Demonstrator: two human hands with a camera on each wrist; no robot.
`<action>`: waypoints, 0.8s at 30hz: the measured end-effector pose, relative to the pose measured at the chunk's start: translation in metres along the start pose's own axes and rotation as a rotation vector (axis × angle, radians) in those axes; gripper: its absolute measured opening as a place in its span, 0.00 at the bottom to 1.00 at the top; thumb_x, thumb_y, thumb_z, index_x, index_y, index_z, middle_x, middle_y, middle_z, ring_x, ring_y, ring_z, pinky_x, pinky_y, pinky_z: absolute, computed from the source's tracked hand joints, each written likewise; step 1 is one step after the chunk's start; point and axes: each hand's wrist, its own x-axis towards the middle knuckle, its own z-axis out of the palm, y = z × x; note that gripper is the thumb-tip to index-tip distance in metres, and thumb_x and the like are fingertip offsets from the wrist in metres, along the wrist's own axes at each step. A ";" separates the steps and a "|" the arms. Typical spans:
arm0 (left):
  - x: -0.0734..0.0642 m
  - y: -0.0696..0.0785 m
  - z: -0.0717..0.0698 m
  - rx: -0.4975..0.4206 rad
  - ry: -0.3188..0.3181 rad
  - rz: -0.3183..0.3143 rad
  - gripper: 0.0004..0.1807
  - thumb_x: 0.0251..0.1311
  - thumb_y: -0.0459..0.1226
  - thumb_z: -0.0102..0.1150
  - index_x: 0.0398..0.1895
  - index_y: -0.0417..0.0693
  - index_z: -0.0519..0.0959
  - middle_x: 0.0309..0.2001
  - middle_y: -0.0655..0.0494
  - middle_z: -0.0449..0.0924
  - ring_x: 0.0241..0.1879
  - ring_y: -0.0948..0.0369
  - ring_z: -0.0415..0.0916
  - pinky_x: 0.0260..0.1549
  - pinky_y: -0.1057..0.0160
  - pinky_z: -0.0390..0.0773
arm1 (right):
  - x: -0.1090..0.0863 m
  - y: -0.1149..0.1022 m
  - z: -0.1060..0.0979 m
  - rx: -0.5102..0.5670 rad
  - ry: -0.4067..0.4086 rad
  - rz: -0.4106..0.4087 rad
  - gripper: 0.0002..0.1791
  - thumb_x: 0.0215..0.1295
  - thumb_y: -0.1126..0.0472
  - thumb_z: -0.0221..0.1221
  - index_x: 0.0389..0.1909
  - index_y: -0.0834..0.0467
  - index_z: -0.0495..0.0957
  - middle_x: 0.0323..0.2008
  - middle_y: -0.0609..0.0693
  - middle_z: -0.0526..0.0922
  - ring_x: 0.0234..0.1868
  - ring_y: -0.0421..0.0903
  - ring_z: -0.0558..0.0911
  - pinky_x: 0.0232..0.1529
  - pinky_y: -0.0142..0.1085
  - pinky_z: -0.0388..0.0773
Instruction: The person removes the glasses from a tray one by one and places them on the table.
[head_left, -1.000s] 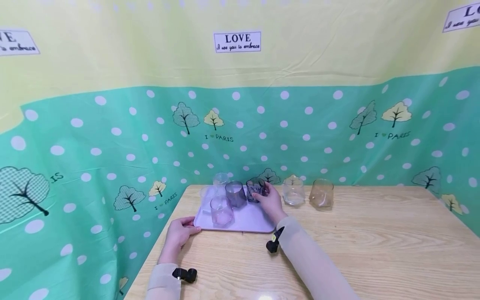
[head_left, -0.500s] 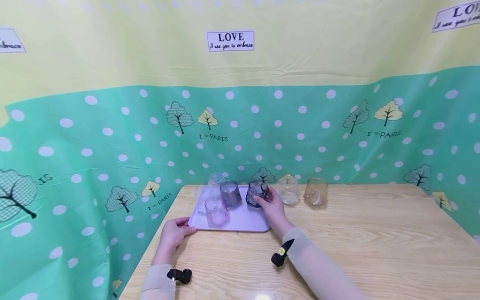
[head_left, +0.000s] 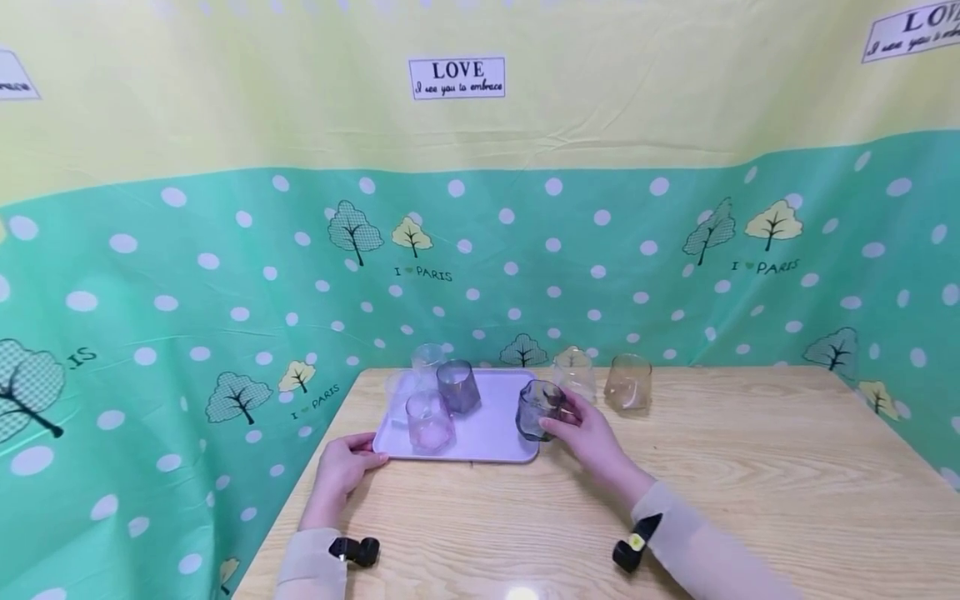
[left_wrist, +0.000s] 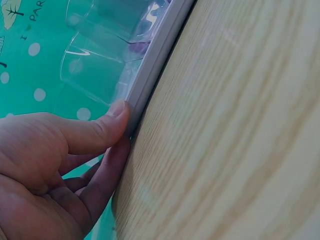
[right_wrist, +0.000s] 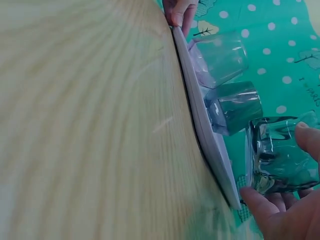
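Observation:
My right hand (head_left: 594,435) holds a dark smoky glass (head_left: 537,412) with a wavy surface, thumb on the near side, over the right end of a pale lilac tray (head_left: 491,444). At the tray's front left corner, my left hand (head_left: 343,467) pinches the rim; the left wrist view shows the thumb (left_wrist: 111,125) on the edge and fingers below it. Standing on the tray are a pinkish clear glass (head_left: 431,423) at the front and a grey tinted glass (head_left: 458,388) behind it. Farther back left is a clear glass (head_left: 428,358).
To the right of the tray, on the wooden table (head_left: 712,483), stand a clear glass (head_left: 575,375) and an amber glass (head_left: 628,383). A green and yellow printed curtain (head_left: 525,275) hangs just behind the table's back edge.
My right hand has brought the dark smoky glass from the tray's back right toward the front right, nearer to me. My left hand keeps its hold on the tray corner. The head view has shifted slightly.

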 end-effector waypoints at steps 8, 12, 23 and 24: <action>0.000 0.003 -0.002 0.019 -0.007 0.008 0.30 0.59 0.29 0.78 0.64 0.31 0.81 0.46 0.44 0.86 0.42 0.56 0.81 0.41 0.63 0.77 | -0.037 -0.003 -0.058 -0.174 -0.017 -0.012 0.47 0.70 0.57 0.72 0.82 0.67 0.58 0.72 0.68 0.73 0.69 0.62 0.77 0.63 0.42 0.79; -0.001 0.003 -0.003 0.035 -0.009 -0.001 0.30 0.59 0.30 0.78 0.65 0.32 0.80 0.48 0.43 0.86 0.45 0.54 0.81 0.45 0.60 0.78 | -0.051 -0.001 -0.089 -0.184 -0.002 0.003 0.48 0.71 0.57 0.71 0.82 0.68 0.56 0.73 0.69 0.72 0.69 0.63 0.76 0.59 0.34 0.79; 0.000 0.001 0.000 0.044 -0.012 0.004 0.31 0.59 0.30 0.78 0.66 0.31 0.80 0.49 0.43 0.85 0.46 0.53 0.80 0.45 0.62 0.76 | -0.068 0.007 -0.179 -0.320 0.110 0.033 0.49 0.76 0.54 0.67 0.83 0.71 0.50 0.74 0.74 0.67 0.50 0.19 0.72 0.50 0.23 0.78; 0.000 0.001 0.000 0.046 -0.012 0.003 0.31 0.60 0.30 0.78 0.66 0.32 0.79 0.49 0.43 0.85 0.46 0.53 0.80 0.45 0.63 0.76 | -0.067 0.007 -0.185 -0.325 0.116 0.035 0.49 0.76 0.54 0.67 0.83 0.72 0.49 0.74 0.75 0.67 0.50 0.18 0.72 0.50 0.23 0.78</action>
